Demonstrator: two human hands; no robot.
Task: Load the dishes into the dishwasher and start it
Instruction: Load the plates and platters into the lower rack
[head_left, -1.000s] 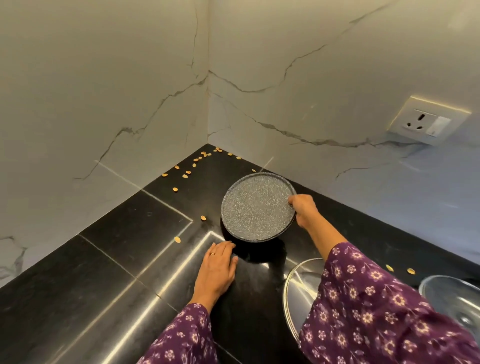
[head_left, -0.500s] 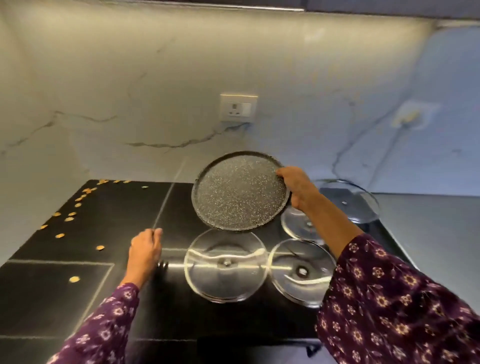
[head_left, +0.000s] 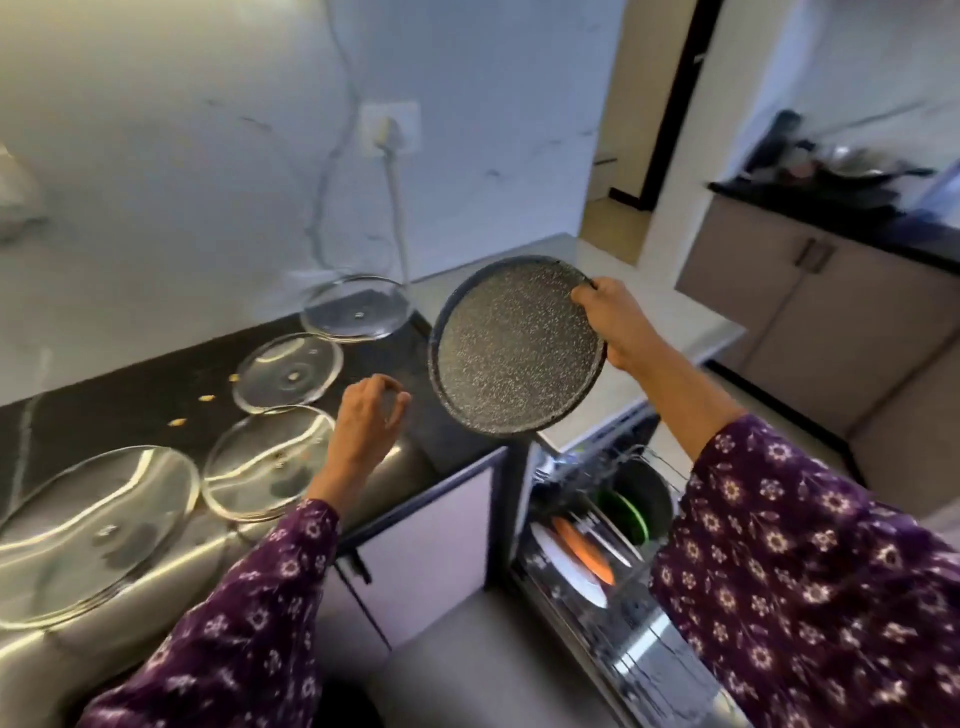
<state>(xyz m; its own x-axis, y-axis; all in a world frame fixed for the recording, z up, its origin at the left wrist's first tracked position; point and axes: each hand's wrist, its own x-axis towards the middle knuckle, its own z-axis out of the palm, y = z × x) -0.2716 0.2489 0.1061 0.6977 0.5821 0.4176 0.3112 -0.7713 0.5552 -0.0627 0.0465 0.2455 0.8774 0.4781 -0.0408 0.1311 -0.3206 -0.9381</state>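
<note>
A round, dark grey speckled plate (head_left: 514, 348) with a low raised rim hangs in the air near the middle of the view; being round, it has no long axis; it is tilted, its flat speckled face turned up and towards the camera, its lower edge at 6 o'clock. The right hand (head_left: 615, 322) grips the rim at the plate's 2 o'clock, fingers curled round the edge. The left hand (head_left: 366, 421), at the plate's 8 o'clock, hovers over the black counter (head_left: 104, 410), fingers loosely curled, holding nothing. At the plate's 5 o'clock lies the open dishwasher rack (head_left: 631, 613), with an orange plate (head_left: 582, 551) and a green plate (head_left: 623, 512) standing on edge; four glass lids (head_left: 288, 371) lie on the counter from 8 to 10 o'clock.
</note>
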